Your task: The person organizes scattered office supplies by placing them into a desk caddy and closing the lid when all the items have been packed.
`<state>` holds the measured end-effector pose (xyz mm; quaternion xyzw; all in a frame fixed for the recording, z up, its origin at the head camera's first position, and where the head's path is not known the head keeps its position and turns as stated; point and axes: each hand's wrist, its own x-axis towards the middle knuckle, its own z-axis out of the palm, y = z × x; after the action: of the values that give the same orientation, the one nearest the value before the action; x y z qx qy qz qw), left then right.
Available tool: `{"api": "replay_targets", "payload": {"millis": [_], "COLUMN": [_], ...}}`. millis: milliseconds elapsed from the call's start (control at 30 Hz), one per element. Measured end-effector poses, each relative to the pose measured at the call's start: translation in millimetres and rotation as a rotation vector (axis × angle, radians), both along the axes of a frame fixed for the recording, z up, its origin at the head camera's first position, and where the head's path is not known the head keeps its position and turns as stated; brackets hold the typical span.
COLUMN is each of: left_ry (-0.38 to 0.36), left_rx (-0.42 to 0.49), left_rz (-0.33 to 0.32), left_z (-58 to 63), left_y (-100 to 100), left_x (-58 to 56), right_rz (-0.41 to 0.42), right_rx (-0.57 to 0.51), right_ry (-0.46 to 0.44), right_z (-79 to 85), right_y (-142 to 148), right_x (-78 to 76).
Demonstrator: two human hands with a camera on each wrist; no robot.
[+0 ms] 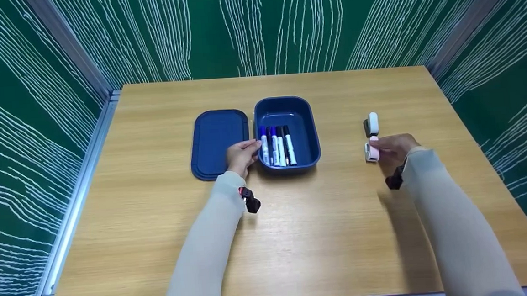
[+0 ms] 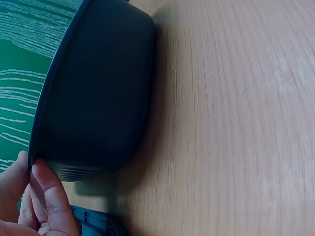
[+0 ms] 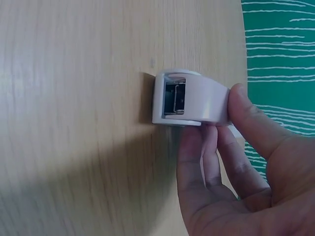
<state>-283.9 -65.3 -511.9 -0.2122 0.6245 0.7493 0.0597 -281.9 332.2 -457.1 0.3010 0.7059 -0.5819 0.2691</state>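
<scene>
In the head view my left hand (image 1: pixel 242 156) pinches the left rim of a dark blue plastic box (image 1: pixel 305 118). Thumb and fingers sit on either side of that rim in the left wrist view. Several markers (image 1: pixel 278 146) with blue and black caps lie side by side in the box, toward its left. Over on the right, my right hand (image 1: pixel 395 144) holds a small pale pink stapler (image 3: pixel 206 101) between thumb and fingers, close over the table. A second small stapler (image 1: pixel 372 124), white with a dark base, stands just behind it.
A flat dark blue lid (image 1: pixel 221 141) lies left of the box, partly behind my left hand. The wooden table (image 1: pixel 314 236) is bounded by green panels (image 1: pixel 211 37) with white streaks at the back and sides.
</scene>
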Motion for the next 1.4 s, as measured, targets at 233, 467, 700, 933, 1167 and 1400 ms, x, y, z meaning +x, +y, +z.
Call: {"api": "replay_targets", "payload": {"millis": [233, 467, 700, 933, 1167, 1400], "left_ry": [0.014, 0.012, 0.018, 0.020, 0.012, 0.009], "left_rx": [-0.011, -0.002, 0.032, 0.029, 0.015, -0.004], "left_rz": [-0.001, -0.002, 0.005, 0.004, 0.009, -0.005], "left_z": [-2.1, 0.2, -0.2, -0.3, -0.1, 0.7], "left_y": [-0.5, -0.4, 0.3, 0.9, 0.6, 0.9], "left_x": [-0.2, 1.1, 1.0, 0.8, 0.2, 0.2], "right_rz": [0.044, 0.076, 0.136, 0.170, 0.186, 0.207], "right_rx": [-0.035, -0.056, -0.175, -0.127, -0.137, -0.156], "right_ry": [0.031, 0.068, 0.164, 0.199, 0.203, 0.214], "right_z": [-10.8, -19.4, -19.8, -16.2, -10.3, -1.1], "right_y": [-2.7, -8.3, -19.2, -37.0, -60.1, -82.4], "right_x": [-7.5, -14.0, -17.5, -22.9, -28.2, -30.0]}}
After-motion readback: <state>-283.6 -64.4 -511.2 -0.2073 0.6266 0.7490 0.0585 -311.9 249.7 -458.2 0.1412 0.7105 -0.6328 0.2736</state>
